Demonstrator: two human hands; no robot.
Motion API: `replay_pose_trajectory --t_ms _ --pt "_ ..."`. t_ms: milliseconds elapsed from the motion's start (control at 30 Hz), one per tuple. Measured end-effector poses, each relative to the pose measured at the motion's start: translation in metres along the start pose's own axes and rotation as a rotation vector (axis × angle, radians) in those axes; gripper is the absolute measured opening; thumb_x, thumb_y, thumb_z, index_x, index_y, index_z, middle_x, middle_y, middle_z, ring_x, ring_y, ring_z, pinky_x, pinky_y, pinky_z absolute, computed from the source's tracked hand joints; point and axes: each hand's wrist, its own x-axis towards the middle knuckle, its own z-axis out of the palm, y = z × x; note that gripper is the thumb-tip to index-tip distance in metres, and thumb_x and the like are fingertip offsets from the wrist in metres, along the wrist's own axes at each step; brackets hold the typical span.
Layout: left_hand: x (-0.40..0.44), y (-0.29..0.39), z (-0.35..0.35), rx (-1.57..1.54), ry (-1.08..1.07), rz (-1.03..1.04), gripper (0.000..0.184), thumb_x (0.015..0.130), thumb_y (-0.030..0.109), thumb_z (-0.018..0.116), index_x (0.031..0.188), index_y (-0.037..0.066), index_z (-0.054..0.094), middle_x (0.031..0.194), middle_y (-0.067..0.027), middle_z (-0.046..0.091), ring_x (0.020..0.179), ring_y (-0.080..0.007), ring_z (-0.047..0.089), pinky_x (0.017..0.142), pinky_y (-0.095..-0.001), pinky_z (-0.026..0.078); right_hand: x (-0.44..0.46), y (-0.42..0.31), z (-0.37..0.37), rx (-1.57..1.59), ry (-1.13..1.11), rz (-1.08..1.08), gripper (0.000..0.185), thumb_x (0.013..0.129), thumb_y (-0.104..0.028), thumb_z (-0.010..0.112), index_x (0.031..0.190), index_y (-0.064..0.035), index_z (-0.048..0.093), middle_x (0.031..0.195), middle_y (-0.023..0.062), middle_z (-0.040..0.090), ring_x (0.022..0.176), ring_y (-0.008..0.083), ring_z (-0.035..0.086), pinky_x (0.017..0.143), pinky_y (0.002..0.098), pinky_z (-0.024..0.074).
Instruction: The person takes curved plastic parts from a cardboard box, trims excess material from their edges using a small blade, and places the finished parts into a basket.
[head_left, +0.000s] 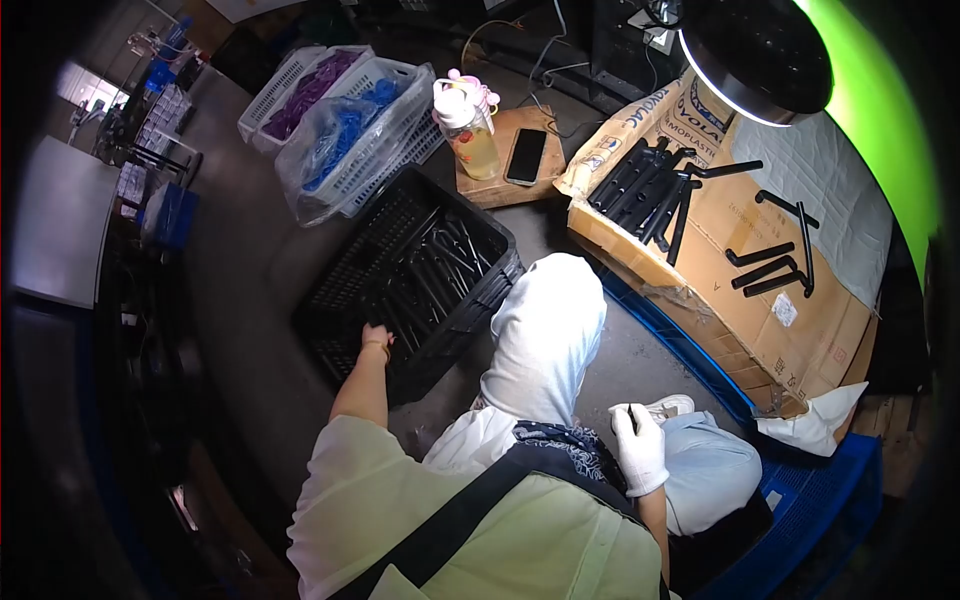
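Note:
My bare left hand [376,336] reaches into the near left part of a black plastic crate [510,262]. Its fingers are partly lost against the dark inside, so their grip is unclear. Many black bent tubes [440,270] lie in that crate, just right of the hand. My right hand [638,447], in a white glove, is closed above my right leg. A small dark tip shows at its fingers, too little to name.
On the cardboard-covered surface [700,290] at right lie more black tubes [645,190], some piled, several spread out. A lamp [757,55] hangs above. Behind the crate stand a drink bottle [467,135], a phone [527,157] on a board, and white baskets [400,120] with blue and purple contents.

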Motion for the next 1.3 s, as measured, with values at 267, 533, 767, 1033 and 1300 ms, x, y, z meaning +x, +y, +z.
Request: replay_pose_trajectory --t_ms 267,533,767,1033,1300 --pt "-0.034 -0.003 0.034 0.776 0.334 0.071 0.069 0.086 0.016 0.057 0.148 0.013 0.028 0.151 -0.0159 0.029 0.134 -0.0346 0.037 0.111 -0.0417 0.033 0.005 0.003 0.005 -0.098 -0.004 0.017 0.022 0.089 -0.024 0.061 0.097 -0.0039 0.065 0.082 0.0173 0.067 0.076 0.0286 0.067 0.068 0.0356 0.0504" --pt "-0.222 0.253 0.267 0.275 -0.001 1.594 0.050 0.075 0.003 0.061 0.125 0.005 0.052 0.122 -0.0147 0.056 0.117 -0.0343 0.050 0.099 -0.0431 0.039 0.003 0.010 -0.004 -0.518 -0.157 0.197 0.040 0.091 -0.041 0.053 0.106 -0.0052 0.056 0.096 0.0239 0.066 0.089 0.0417 0.064 0.079 0.0496 0.0497" --pt "-0.254 0.243 0.451 1.138 -0.333 1.321 0.037 0.084 0.016 0.062 0.118 0.006 0.051 0.118 -0.0169 0.057 0.110 -0.0326 0.058 0.094 -0.0430 0.047 -0.007 0.037 -0.014 -0.458 -0.068 0.173 0.034 0.093 -0.038 0.051 0.103 -0.0064 0.057 0.093 0.0245 0.066 0.088 0.0439 0.062 0.077 0.0524 0.0481" --pt "-0.247 0.243 0.466 1.054 -0.468 1.065 0.046 0.087 0.026 0.063 0.122 0.000 0.049 0.122 -0.0240 0.057 0.112 -0.0378 0.059 0.095 -0.0437 0.048 -0.010 0.039 -0.034 -0.491 -0.039 0.245 0.032 0.093 -0.035 0.048 0.103 -0.0066 0.057 0.096 0.0224 0.066 0.088 0.0414 0.063 0.077 0.0512 0.0485" --pt "-0.344 0.247 0.350 -0.092 -1.269 0.356 0.035 0.101 0.036 0.046 0.117 0.006 0.055 0.072 0.0034 0.049 0.053 -0.0027 0.042 0.045 -0.0190 0.039 0.009 0.034 -0.025 0.012 0.167 -0.124 0.023 0.098 -0.021 0.045 0.096 -0.0047 0.062 0.070 0.0102 0.060 0.066 0.0237 0.060 0.063 0.0359 0.0468"
